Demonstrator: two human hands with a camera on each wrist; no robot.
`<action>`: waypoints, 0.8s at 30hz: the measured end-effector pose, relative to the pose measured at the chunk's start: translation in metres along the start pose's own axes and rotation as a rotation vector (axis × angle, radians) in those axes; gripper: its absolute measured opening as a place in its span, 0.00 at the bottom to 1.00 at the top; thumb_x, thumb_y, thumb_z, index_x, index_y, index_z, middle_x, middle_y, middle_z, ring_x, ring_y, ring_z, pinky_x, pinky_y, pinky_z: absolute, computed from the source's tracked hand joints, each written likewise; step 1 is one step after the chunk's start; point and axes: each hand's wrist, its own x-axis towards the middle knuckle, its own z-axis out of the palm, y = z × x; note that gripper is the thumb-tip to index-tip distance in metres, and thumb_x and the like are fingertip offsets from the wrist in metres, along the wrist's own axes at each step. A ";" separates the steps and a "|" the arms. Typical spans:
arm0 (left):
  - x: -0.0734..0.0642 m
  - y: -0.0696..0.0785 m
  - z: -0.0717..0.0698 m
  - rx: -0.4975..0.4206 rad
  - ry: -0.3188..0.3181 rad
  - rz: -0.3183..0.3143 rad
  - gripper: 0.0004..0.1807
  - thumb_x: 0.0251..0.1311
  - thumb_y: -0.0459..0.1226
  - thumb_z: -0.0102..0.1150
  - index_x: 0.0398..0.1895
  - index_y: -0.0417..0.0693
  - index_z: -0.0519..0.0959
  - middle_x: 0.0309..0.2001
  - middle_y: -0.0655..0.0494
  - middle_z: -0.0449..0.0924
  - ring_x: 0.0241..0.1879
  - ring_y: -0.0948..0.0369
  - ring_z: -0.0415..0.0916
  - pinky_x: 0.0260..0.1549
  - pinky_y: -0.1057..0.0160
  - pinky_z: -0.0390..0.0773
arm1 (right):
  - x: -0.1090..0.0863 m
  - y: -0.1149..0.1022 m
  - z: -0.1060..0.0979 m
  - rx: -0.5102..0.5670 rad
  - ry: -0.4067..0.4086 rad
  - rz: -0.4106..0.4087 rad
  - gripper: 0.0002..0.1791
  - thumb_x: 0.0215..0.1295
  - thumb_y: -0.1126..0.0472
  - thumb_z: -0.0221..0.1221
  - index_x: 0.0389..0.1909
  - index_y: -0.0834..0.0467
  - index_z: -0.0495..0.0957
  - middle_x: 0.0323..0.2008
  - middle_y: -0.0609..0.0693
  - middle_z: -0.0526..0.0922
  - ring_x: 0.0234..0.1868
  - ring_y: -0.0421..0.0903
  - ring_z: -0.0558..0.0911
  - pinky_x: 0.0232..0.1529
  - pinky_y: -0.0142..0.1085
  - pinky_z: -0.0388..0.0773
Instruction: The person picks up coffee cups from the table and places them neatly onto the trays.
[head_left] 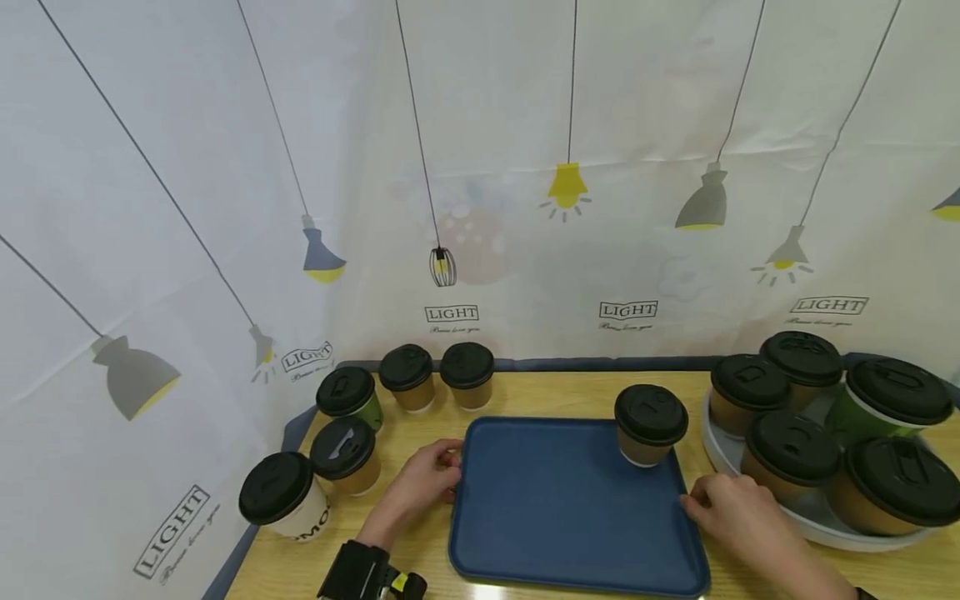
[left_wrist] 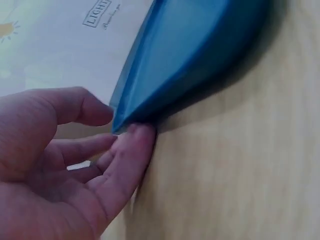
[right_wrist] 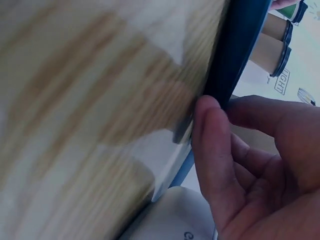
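Note:
A blue rectangular tray (head_left: 570, 517) lies in front of me on the table. Near its far right corner stands a brown paper cup with a black lid (head_left: 651, 421). My left hand (head_left: 426, 482) grips the tray's left edge; in the left wrist view, its fingers (left_wrist: 132, 160) reach under the rim with the thumb on the upper side. On the opposite edge, my right hand (head_left: 738, 510) pinches the rim between thumb and fingers, as the right wrist view shows with the fingertips (right_wrist: 212, 120) against the dark rim.
Several lidded paper cups stand left of the tray, among them a white one (head_left: 288, 500) and a green one (head_left: 351, 396). On the right, a round white tray (head_left: 806, 521) carries several more lidded cups. A printed cloth (head_left: 510, 250) hangs behind the table.

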 end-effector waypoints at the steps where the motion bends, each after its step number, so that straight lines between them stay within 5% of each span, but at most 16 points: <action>1: 0.002 0.000 0.000 0.010 0.023 0.005 0.29 0.65 0.28 0.56 0.70 0.30 0.70 0.42 0.47 0.75 0.32 0.59 0.78 0.31 0.57 0.84 | 0.001 0.000 0.000 0.002 -0.011 0.003 0.12 0.69 0.61 0.66 0.23 0.52 0.84 0.18 0.43 0.73 0.21 0.42 0.72 0.23 0.39 0.68; 4: 0.008 0.002 -0.002 0.048 0.137 0.012 0.28 0.69 0.33 0.59 0.70 0.32 0.70 0.44 0.47 0.79 0.37 0.56 0.82 0.35 0.57 0.84 | 0.002 0.001 0.000 0.010 -0.035 0.013 0.13 0.69 0.62 0.66 0.22 0.52 0.82 0.18 0.44 0.72 0.21 0.43 0.72 0.24 0.39 0.68; 9: 0.024 0.008 0.001 0.051 0.325 0.020 0.37 0.72 0.43 0.62 0.77 0.38 0.61 0.62 0.41 0.75 0.61 0.45 0.77 0.51 0.47 0.81 | 0.004 0.001 0.000 0.037 -0.072 0.016 0.16 0.70 0.63 0.64 0.20 0.51 0.78 0.17 0.46 0.71 0.20 0.43 0.72 0.24 0.39 0.67; 15: 0.049 0.019 0.013 -0.121 0.397 0.014 0.49 0.67 0.47 0.68 0.81 0.38 0.51 0.77 0.36 0.57 0.75 0.39 0.58 0.67 0.39 0.67 | 0.002 0.005 -0.002 0.115 -0.103 0.043 0.16 0.72 0.62 0.63 0.20 0.52 0.78 0.16 0.46 0.75 0.18 0.44 0.75 0.21 0.37 0.68; 24: 0.080 0.026 0.026 -0.187 0.498 0.086 0.58 0.56 0.44 0.78 0.81 0.35 0.50 0.79 0.34 0.51 0.78 0.39 0.50 0.73 0.40 0.58 | 0.003 0.006 -0.003 0.143 -0.124 0.062 0.18 0.72 0.61 0.63 0.19 0.52 0.77 0.16 0.46 0.76 0.18 0.43 0.75 0.21 0.35 0.67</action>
